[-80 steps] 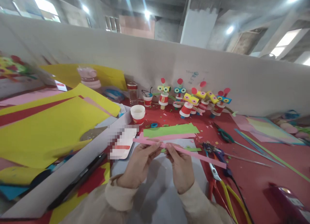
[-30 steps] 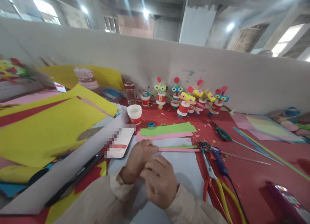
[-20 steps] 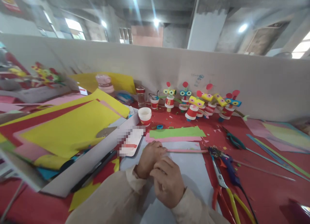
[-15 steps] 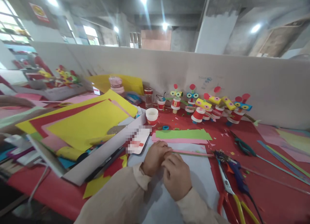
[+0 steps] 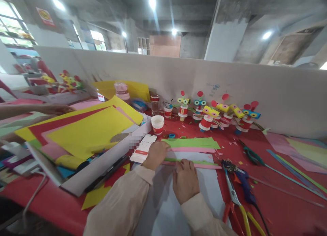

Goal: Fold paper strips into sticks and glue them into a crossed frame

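Observation:
My left hand (image 5: 156, 155) reaches forward with its fingers stretched to the left end of a green paper piece (image 5: 191, 143) and a pink one (image 5: 194, 149) under it. Its fingertips touch or hover at that edge; I cannot tell which. My right hand (image 5: 187, 182) lies on the white sheet (image 5: 212, 188), fingers slightly spread and bent, tips at a narrow green strip (image 5: 201, 163) and a narrow pink strip (image 5: 208, 166). Both strips lie crosswise on the sheet. Left of my left hand is a phone (image 5: 143, 148) with a lit screen.
Scissors (image 5: 233, 191) and a blue glue gun (image 5: 245, 185) lie at the right, with green-handled pliers (image 5: 251, 154) beyond. Paper-cup figures (image 5: 206, 122) stand along the partition (image 5: 255, 79). A white-red cup (image 5: 157, 124) stands ahead. Yellow sheets (image 5: 92, 130) fill the left, near another person's hand (image 5: 58, 109).
My hands, earlier together at the pink strip, are now apart. The left has moved forward and left to the green paper. Narrow strips now lie flat. Another person's hand has come in at left.

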Tool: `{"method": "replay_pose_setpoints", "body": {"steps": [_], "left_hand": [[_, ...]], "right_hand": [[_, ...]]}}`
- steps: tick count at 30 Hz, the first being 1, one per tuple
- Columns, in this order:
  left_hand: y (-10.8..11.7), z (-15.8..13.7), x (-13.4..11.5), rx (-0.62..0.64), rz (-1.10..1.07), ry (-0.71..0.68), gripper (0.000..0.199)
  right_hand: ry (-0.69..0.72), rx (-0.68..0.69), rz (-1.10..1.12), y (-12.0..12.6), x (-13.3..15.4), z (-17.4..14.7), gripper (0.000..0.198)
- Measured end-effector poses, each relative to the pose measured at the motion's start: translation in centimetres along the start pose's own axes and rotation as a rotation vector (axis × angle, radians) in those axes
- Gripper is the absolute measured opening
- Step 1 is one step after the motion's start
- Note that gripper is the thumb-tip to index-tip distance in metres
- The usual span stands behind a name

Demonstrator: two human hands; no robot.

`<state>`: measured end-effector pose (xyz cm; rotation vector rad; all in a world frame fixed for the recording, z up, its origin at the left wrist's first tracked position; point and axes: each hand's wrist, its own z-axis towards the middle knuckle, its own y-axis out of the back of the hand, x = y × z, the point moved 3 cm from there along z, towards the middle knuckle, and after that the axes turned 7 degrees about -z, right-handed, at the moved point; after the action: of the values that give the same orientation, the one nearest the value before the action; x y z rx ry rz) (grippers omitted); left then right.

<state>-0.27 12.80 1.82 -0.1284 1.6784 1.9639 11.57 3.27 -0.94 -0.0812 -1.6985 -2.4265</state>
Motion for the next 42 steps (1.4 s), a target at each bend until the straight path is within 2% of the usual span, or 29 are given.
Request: {"method": "replay_pose_setpoints", "body": {"steps": [5, 16, 22, 28, 33, 42], "left_hand": [[-0.2, 0.1, 0.5, -0.048, 0.051, -0.043, 0.026], [0.3, 0.1, 1.7, -0.245, -0.034, 0.004, 0.023], [0.3, 0.0, 1.8, -0.249, -0.081, 0.031, 0.014], [0.2, 0.1, 2.4, -0.260, -0.133, 0.070, 0.021], [0.0, 0.3, 2.8, -0.326, -0.180, 0.074, 0.022], [0.6, -0.4, 1.7, -0.505, -0.227, -0.055, 0.022]], "right_hand": [[-0.032, 0.038, -0.011, 0.1, 0.0, 0.1, 0.025], [-0.034, 0.073, -0.014, 0.7, 0.2, 0.2, 0.029], [-0.042, 0.083, -0.009, 1.1, 0.3, 0.3, 0.024], [-0.048, 0.103, 0.001, 1.3, 0.3, 0.4, 0.026], [-0.057, 0.102, 0.000, 1.2, 0.3, 0.3, 0.025], [-0.057, 0.112, -0.001, 1.0, 0.1, 0.3, 0.025]]}}
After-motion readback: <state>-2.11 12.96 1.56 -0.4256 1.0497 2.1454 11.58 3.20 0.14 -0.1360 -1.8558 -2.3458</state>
